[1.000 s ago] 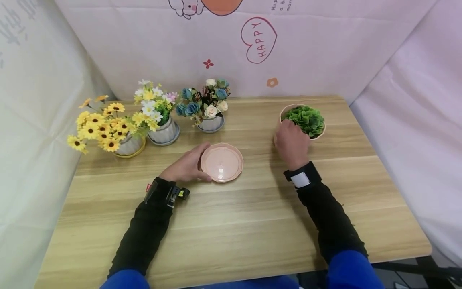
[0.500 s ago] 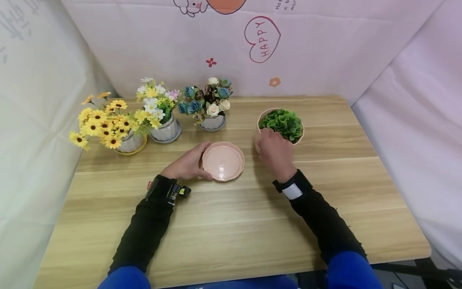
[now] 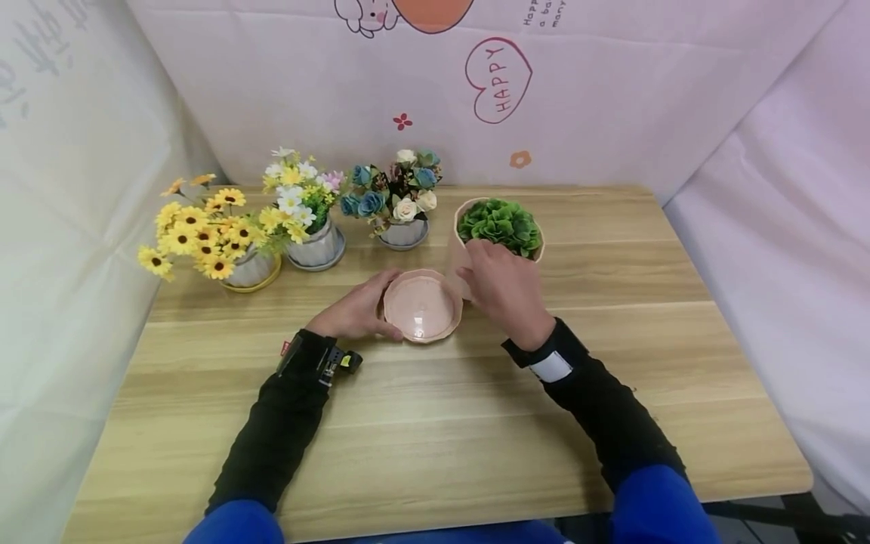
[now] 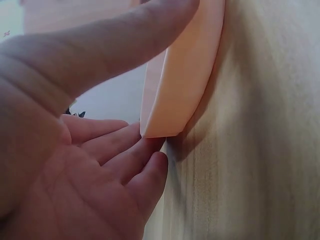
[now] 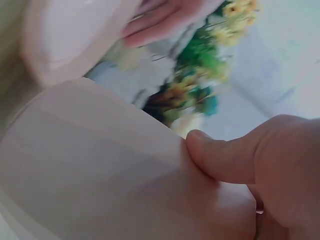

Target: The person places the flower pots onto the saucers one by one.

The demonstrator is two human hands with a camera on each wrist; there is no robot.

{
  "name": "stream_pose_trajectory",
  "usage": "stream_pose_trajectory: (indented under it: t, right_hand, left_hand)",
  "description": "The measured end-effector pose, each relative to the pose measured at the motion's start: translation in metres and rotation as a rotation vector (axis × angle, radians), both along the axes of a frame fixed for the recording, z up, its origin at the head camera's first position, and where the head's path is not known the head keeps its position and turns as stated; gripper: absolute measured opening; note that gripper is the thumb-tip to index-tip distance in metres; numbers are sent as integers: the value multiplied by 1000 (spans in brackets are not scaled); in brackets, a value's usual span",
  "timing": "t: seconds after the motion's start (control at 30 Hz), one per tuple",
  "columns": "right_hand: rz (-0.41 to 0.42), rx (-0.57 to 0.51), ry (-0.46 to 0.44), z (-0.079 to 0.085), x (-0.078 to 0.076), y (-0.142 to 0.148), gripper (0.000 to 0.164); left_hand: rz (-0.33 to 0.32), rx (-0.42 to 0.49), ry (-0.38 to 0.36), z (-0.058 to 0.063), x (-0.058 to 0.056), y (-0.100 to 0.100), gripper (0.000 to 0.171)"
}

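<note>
A shallow pink saucer (image 3: 419,304) with a scalloped rim lies on the wooden table. My left hand (image 3: 356,308) holds its left side, thumb at the near edge and fingers round the far edge. In the left wrist view, the saucer's wall (image 4: 182,85) stands between thumb and fingers (image 4: 112,155). To the right, my right hand (image 3: 506,291) grips the near rim of a pink flowerpot (image 3: 459,264) with a leafy green plant (image 3: 501,225) in it. The thumb (image 5: 220,155) presses the pot's outer wall in the right wrist view. The pot is tilted, its base close beside the saucer.
Along the back left stand potted flowers: yellow daisies (image 3: 197,234), a white and yellow bunch (image 3: 299,200), and blue and cream roses (image 3: 394,193), each in a grey pot on a saucer. A printed white cloth (image 3: 598,106) hangs behind the wooden table (image 3: 421,446).
My right hand has carried the flowerpot leftward, from the table's back right to the saucer's side. The left hand has stayed on the saucer.
</note>
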State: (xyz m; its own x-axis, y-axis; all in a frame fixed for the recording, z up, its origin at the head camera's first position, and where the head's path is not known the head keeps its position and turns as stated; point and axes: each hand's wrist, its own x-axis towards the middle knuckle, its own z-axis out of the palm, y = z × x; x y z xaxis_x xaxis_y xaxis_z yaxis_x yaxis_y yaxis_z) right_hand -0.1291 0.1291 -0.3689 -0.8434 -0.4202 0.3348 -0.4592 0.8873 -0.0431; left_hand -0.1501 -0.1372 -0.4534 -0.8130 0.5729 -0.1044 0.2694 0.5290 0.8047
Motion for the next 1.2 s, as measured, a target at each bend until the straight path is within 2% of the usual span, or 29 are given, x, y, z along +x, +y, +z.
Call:
stream_pose_trajectory:
  t: [0.13, 0.23, 0.43, 0.53, 0.7, 1.0, 1.13, 1.2]
  right_hand:
    - [76, -7, -24, 9, 10, -16, 22]
    - [133, 11, 3, 7, 18, -27, 24]
    - [229, 58, 139, -10, 27, -41, 26]
    - [250, 56, 170, -19, 29, -45, 23]
    - [263, 76, 156, -30, 31, -49, 20]
    - [307, 109, 188, -39, 31, -50, 8]
    - [322, 73, 169, -38, 31, -50, 11]
    - [338, 22, 119, -35, 32, -47, 21]
  left_hand:
    - [-5, 27, 2, -2, -1, 0, 114]
    - [-15, 58, 2, -3, -2, 1, 115]
    - [-26, 113, -27, -3, -1, 4, 124]
    - [-30, 143, -28, -4, -1, 4, 127]
    - [-43, 169, -28, -4, 0, 3, 127]
    - [-15, 156, -15, -2, 0, 2, 122]
    - [-23, 168, -24, -1, 1, 1, 123]
    - [-30, 167, -7, 2, 1, -1, 124]
